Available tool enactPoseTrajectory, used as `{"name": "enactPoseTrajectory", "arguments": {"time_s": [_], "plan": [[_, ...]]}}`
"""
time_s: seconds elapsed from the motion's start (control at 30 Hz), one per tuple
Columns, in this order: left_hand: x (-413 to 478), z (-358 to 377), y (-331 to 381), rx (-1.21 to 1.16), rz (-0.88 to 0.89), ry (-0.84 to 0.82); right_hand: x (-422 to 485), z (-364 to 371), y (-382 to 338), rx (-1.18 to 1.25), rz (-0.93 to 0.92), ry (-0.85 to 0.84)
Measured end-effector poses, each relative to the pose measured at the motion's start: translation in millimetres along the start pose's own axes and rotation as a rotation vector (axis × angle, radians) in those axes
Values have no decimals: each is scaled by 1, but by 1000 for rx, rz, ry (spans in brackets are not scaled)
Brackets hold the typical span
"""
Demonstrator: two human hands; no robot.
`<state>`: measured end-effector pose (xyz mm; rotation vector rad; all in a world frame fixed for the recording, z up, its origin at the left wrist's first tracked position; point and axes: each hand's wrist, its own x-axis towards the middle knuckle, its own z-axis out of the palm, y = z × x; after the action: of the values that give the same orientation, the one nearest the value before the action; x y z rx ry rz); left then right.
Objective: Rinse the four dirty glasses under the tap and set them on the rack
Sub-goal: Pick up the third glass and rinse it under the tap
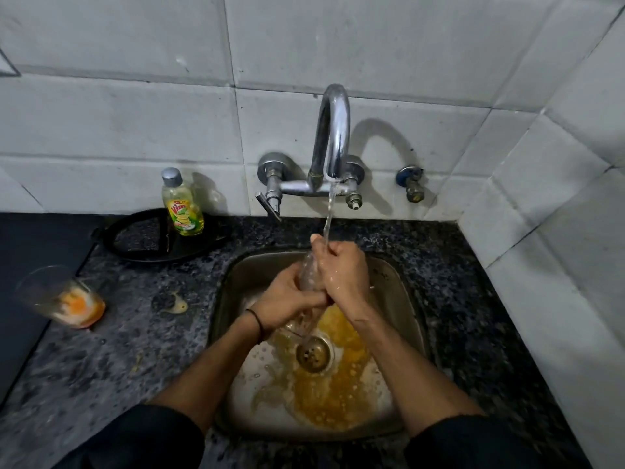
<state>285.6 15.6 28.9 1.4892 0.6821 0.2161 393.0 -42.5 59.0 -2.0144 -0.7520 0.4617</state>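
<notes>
Well to the left of both hands, a dirty glass [64, 297] with orange dregs stands unrinsed on the counter [135, 336], and between it and the hands a soap bottle [182, 206] sits on a black oval tray [135, 247] that I cannot tell to be the rack. The left hand [287, 296] and the right hand [341, 270] are together over the sink [404, 299], both curled round one clear glass [308, 277] held under the stream from the tap [333, 137], with orange wash water [334, 387] pooled below them. So I judge one glass mid-rinse, one at least waiting, two out of view, none seen racked.
</notes>
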Motion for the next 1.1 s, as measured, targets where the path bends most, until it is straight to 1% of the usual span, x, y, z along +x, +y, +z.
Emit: {"name": "enactPoseTrajectory", "arguments": {"time_s": [0.03, 0.07, 0.1, 0.13, 0.2, 0.23, 0.27, 0.3, 0.33, 0.37, 0.4, 0.43, 0.47, 0.5, 0.53, 0.57, 0.6, 0.63, 0.7, 0.73, 0.8, 0.83, 0.87, 0.9, 0.97, 1.0, 1.03, 1.07, 1.1], "plan": [[4, 1, 1, 145, 86, 57, 1, -2, -3, -80, -35, -12], [7, 2, -1, 193, 146, 72, 3, -3, -4, -122, -59, -19], [7, 3, -4, 104, 169, 36, 5, -5, -6, -122, -78, -23], [6, 4, -5, -97, 138, -34, 8, -8, -7, -54, -82, -35], [-4, 4, -3, -549, -17, -281, 11, -16, -5, 240, -28, -106], [-9, 3, -2, -676, -82, -401, 11, -19, -4, 403, 21, -139], [-12, 1, -1, -727, -109, -468, 11, -20, -3, 512, 54, -138], [-14, 1, 1, -745, -123, -476, 9, -18, -3, 554, 64, -95], [-13, 4, 6, -724, -133, -421, 9, -13, -2, 520, 53, -16], [-11, 8, 10, -662, -137, -306, 7, -7, -2, 423, 35, 76], [-8, 14, 16, -537, -132, -149, 4, -1, -2, 289, 27, 155], [-5, 18, 21, -344, -104, 0, -2, 6, -3, 154, 28, 215], [-1, 21, 20, -104, -46, 119, -8, 12, -3, 62, 33, 244], [3, 25, 18, 89, 15, 205, -12, 18, -1, 53, 53, 242], [6, 26, 14, 168, 58, 269, -14, 22, 2, 128, 96, 228], [7, 28, 11, 149, 67, 312, -13, 25, 4, 238, 158, 210], [6, 28, 8, 53, 38, 332, -11, 26, 5, 346, 230, 185], [5, 28, 6, -108, -26, 309, -8, 25, 6, 443, 308, 150], [1, 26, 2, -461, -180, 160, -3, 18, 7, 641, 410, 86], [-1, 23, 2, -548, -233, 62, -1, 15, 9, 705, 416, 66], [-4, 12, 3, -620, -289, -115, 0, 10, 13, 733, 383, 37], [-4, 9, 5, -625, -302, -155, 0, 10, 15, 715, 365, 32], [-4, 7, 8, -595, -310, -143, 0, 10, 16, 668, 339, 37], [-5, 9, 13, -510, -296, -85, 0, 12, 16, 595, 305, 54], [-3, 17, 17, -207, -213, 126, -1, 18, 15, 428, 220, 134], [0, 21, 17, -65, -154, 233, -2, 20, 15, 392, 195, 185], [2, 25, 15, -1, -105, 294, -2, 20, 14, 396, 179, 246], [3, 28, 9, -39, -88, 322, -1, 19, 14, 420, 163, 310], [3, 31, 7, -213, -129, 334, 1, 18, 14, 444, 149, 372]]}}
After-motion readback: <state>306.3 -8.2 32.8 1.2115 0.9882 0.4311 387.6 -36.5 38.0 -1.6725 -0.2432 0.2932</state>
